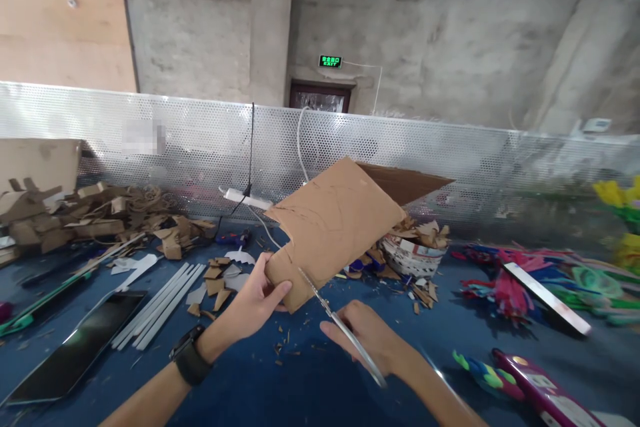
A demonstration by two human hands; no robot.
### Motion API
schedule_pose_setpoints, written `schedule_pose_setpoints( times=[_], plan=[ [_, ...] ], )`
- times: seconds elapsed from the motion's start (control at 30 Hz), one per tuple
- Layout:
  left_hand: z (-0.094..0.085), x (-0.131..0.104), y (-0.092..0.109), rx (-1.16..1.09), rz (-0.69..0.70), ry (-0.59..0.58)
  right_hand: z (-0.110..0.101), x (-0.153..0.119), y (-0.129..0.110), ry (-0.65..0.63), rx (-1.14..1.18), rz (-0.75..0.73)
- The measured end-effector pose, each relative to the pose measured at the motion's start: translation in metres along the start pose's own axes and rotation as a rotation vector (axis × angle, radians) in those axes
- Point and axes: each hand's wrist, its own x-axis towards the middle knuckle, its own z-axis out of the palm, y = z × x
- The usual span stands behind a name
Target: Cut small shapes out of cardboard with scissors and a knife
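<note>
A large piece of brown cardboard (345, 213) is held up over the blue table, with a notch in its left side and faint lines on its face. My left hand (260, 297) pinches its lower left corner, thumb on top; a dark watch (190, 355) is on that wrist. My right hand (365, 337) is closed around scissors (345, 330), whose blades lie against the cardboard's lower edge. Whether the blades are apart is too small to tell. Behind the sheet, a darker cardboard flap (405, 183) sticks out to the right.
Cardboard scraps (95, 213) heap at the left, near white sticks (160, 307) and a black tablet-like panel (80, 347). Behind the cardboard stand a basket of scraps (415, 257) and a power strip (247, 199). Pink strips (510, 283) and a purple object (543, 390) lie right.
</note>
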Motion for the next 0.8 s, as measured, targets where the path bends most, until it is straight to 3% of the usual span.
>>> schedule_pose_setpoints(
  times=[0.3,0.57,0.8],
  plan=[
    [-0.004,0.004,0.002,-0.001,-0.007,-0.037,0.021,0.01,0.026,0.142,-0.1,-0.043],
    [-0.005,0.001,0.002,0.018,-0.01,-0.081,0.008,0.005,0.019,-0.047,0.146,0.024],
    [-0.007,0.001,-0.001,0.035,-0.005,-0.116,0.004,0.002,0.004,-0.011,0.033,0.01]
  ],
)
